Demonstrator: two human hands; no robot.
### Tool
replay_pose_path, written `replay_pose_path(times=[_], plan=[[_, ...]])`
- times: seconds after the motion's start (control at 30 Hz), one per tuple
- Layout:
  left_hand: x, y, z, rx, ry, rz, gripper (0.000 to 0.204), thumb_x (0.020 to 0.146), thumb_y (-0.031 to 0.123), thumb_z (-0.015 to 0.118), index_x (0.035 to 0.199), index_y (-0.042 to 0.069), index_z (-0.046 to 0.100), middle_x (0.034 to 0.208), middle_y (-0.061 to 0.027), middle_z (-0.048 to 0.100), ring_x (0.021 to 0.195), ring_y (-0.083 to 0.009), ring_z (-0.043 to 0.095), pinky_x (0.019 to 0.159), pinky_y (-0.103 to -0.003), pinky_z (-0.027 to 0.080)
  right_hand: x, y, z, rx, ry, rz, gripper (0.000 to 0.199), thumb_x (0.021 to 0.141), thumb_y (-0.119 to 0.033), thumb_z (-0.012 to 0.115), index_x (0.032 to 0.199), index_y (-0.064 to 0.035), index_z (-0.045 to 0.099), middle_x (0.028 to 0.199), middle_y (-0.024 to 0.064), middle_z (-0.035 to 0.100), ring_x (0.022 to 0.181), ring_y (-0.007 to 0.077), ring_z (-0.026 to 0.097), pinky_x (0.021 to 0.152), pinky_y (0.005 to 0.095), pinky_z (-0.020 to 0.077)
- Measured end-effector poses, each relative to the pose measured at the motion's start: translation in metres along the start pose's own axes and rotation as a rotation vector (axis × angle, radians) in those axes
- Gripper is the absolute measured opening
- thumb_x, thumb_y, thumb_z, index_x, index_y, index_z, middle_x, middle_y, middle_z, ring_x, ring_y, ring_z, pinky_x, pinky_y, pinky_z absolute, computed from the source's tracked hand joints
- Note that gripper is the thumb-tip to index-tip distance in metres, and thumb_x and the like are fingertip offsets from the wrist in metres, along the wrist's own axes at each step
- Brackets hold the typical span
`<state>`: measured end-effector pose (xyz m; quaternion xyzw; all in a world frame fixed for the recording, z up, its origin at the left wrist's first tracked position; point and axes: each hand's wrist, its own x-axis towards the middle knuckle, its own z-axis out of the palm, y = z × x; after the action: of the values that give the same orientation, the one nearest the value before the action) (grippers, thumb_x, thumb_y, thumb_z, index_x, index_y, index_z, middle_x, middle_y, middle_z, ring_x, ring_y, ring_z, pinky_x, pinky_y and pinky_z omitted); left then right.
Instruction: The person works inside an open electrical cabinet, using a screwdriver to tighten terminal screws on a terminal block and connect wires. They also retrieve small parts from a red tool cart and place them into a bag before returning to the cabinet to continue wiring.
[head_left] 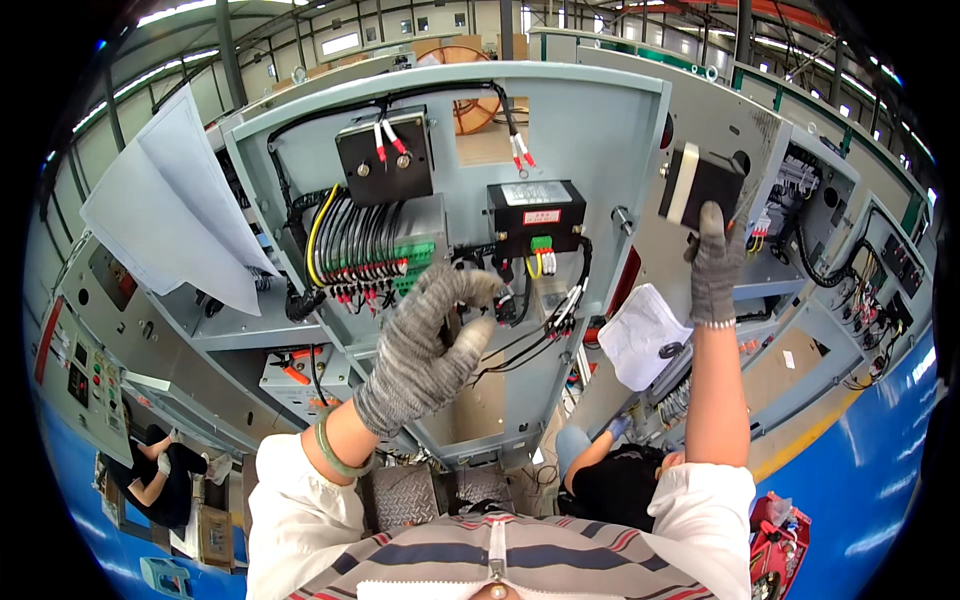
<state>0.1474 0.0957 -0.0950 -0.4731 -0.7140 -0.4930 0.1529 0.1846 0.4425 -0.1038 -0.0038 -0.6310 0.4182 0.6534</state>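
My right hand (715, 262), in a grey knit glove, is raised at the right and closed round a black box-shaped part (716, 188) with a cream band. The thumb lies over its lower edge, and the other fingers are mostly hidden. My left hand (425, 345), gloved alike, is in front of the grey cabinet door (590, 130). Its fingers are bent, with a gap between them and the thumb. Nearest to it are a green terminal block (414, 252) and a row of black wires (362, 238). A black module (537, 218) is mounted just beyond.
Paper sheets (170, 190) hang at the left, and another sheet (643, 335) lies at the right. Red-lugged cables (521, 155) dangle by a door cutout. One person (620, 475) crouches below right; another (165, 475) sits far left. Orange-handled pliers (292, 368) rest on a shelf.
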Motion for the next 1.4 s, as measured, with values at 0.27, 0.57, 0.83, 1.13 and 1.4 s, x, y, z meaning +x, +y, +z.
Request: replay_pose_path(times=[0.27, 0.57, 0.83, 1.13, 1.4], plan=[[0.057, -0.008, 0.03, -0.162, 0.039, -0.077, 0.049, 0.084, 0.002, 0.055, 0.131, 0.006, 0.043, 0.106, -0.0058, 0.054, 0.099, -0.0126, 0.051, 0.087, -0.027, 0.042, 0.045, 0.016, 0.037, 0.268, -0.008, 0.472, 0.046, 0.085, -0.042, 0.061, 0.109, -0.0041, 0.056, 0.081, 0.003, 0.062, 0.049, 0.0065, 0.048, 0.037, 0.0199, 0.0347], [0.063, -0.018, 0.046, 0.186, 0.147, 0.073, 0.047, 0.086, -0.003, 0.046, 0.132, 0.001, 0.039, 0.125, -0.0156, 0.051, 0.12, -0.0235, 0.047, 0.102, -0.035, 0.033, 0.063, 0.049, 0.076, 0.636, -0.082, 0.853, 0.047, 0.078, -0.054, 0.062, 0.092, -0.0095, 0.058, 0.07, 0.006, 0.06, 0.046, 0.0129, 0.054, 0.032, 0.0228, 0.0357], [0.062, -0.021, 0.044, -0.156, 0.147, -0.117, 0.045, 0.086, 0.002, 0.053, 0.129, 0.002, 0.042, 0.115, -0.0124, 0.053, 0.092, -0.016, 0.057, 0.081, -0.028, 0.048, 0.066, 0.104, 0.109, 0.369, -0.509, 0.922, 0.037, 0.085, -0.043, 0.057, 0.092, -0.0066, 0.057, 0.065, 0.0013, 0.057, 0.049, 0.0099, 0.052, 0.035, 0.0204, 0.0369], [0.064, -0.003, 0.04, -1.143, 0.216, -0.467, 0.06, 0.092, 0.04, 0.051, 0.133, 0.0, 0.033, 0.101, -0.0099, 0.057, 0.055, -0.0116, 0.057, 0.046, -0.028, 0.047, 0.061, 0.1, 0.077, 0.24, -0.55, 0.851, 0.036, 0.086, -0.043, 0.057, 0.091, -0.0066, 0.057, 0.065, 0.0011, 0.056, 0.049, 0.0097, 0.052, 0.035, 0.0203, 0.0367], [0.054, 0.023, 0.027, -1.05, 0.147, -0.465, 0.071, 0.089, 0.05, 0.051, 0.132, -0.004, 0.033, 0.101, -0.0117, 0.062, 0.049, -0.007, 0.053, 0.043, -0.021, 0.043, 0.051, 0.091, 0.071, 0.165, -0.552, 0.738, 0.036, 0.086, -0.042, 0.056, 0.091, -0.0066, 0.057, 0.064, 0.0009, 0.056, 0.049, 0.0096, 0.052, 0.035, 0.0203, 0.0366]])
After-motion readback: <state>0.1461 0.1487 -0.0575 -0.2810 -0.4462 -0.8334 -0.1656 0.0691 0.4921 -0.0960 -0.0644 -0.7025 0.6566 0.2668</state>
